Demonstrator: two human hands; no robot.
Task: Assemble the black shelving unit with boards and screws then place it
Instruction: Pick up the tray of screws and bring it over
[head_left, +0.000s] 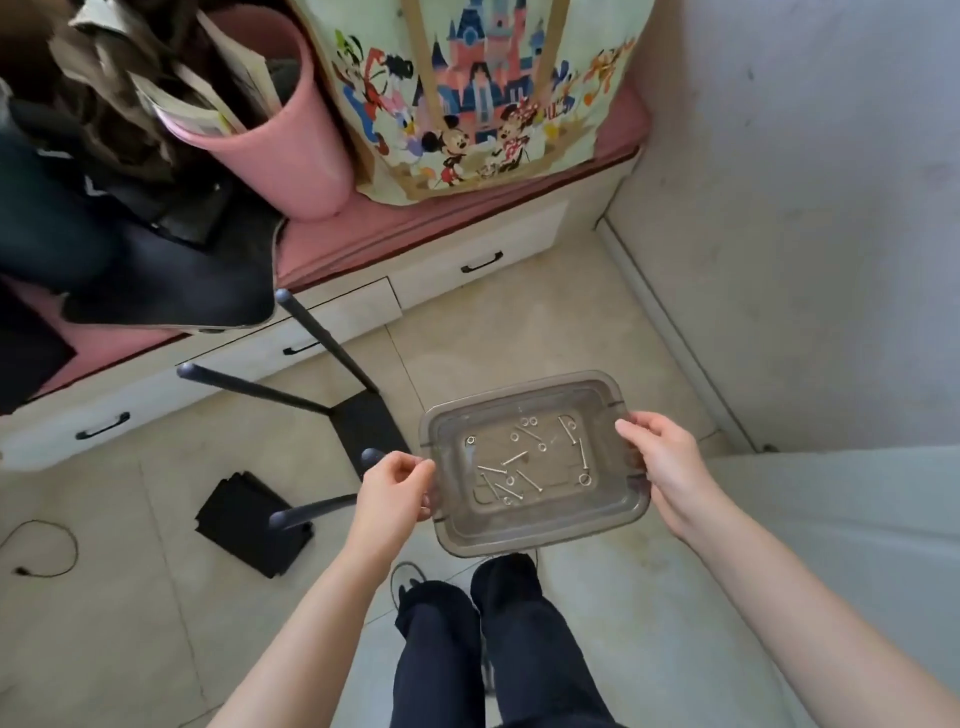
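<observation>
I read this as the hardware-staging step: parts fetched, no fastening under way. Both hands carry a clear grey-tinted rectangular plastic tray (613, 506) at about waist height, above the beige tiled floor (519, 322).

Grip: left hand (395, 486) pinches the tray's left rim, thumb on top, fingers curled under the lip. Right hand (670, 457) grasps the right rim the same way, fingers wrapped over the edge. Both clenched on the tray, neither free. Tray sits roughly level.

Contents: loose long silver screws (514, 458) and small silver washers or nuts (584, 478), scattered flat across the tray bottom. I can't tell washers from nuts at this size.

The black shelving unit (363, 421) is partly built and standing on the floor just left of the tray: a black square board with dark round metal posts (322, 340) rising from its corners. A stack of black square boards (249, 525) lies on the floor near it, lower left, apart from the frame.

Next move, my call: set the tray down on the floor within reach of the frame, keeping it level so the screws don't slide out, then free a hand for a board. Risk: tipping the shallow tray scatters the small hardware across the tiles.

Behind: white drawer base with black handles (480, 265), pink cushion on top.
</observation>
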